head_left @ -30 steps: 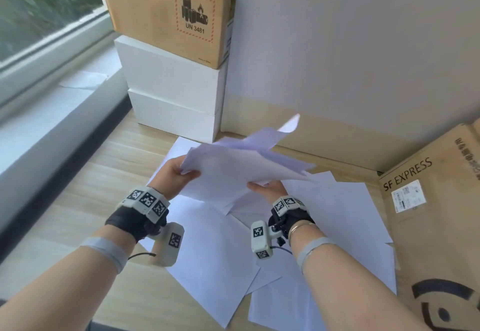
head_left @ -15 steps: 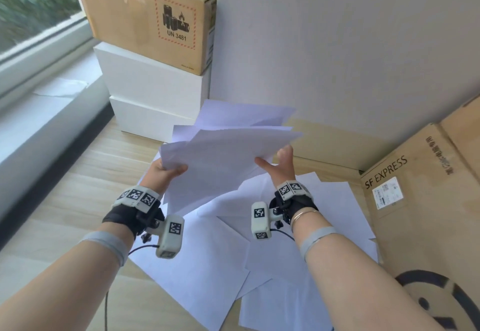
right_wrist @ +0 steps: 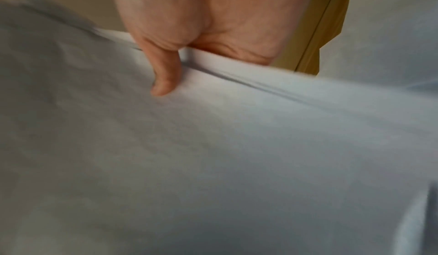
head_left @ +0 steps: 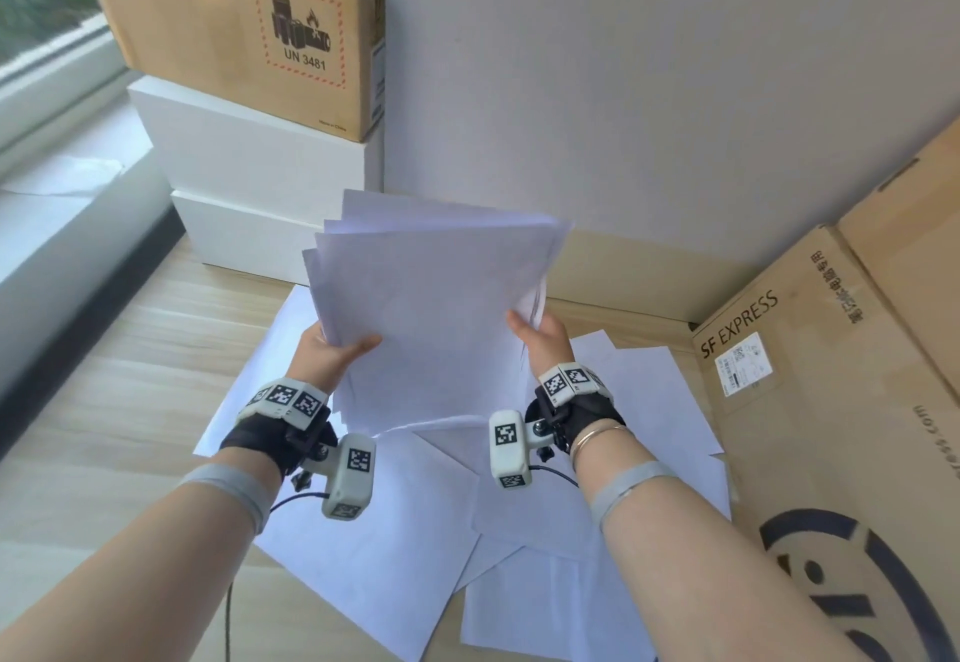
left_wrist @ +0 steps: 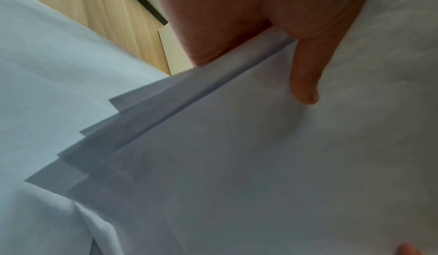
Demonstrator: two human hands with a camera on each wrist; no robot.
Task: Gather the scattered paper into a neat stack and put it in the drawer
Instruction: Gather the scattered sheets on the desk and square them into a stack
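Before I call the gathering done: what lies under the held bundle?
More loose sheets lie overlapping on the wooden floor beneath the held bundle. What lies directly behind the bundle is hidden.

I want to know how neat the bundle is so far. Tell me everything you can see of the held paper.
The held paper is a thin bundle of plain white sheets, raised nearly upright above the loose sheets on the floor. The left hand and right hand pinch its side edges, thumbs in front. Its corners fan out in steps, not squared. No print or creases show.
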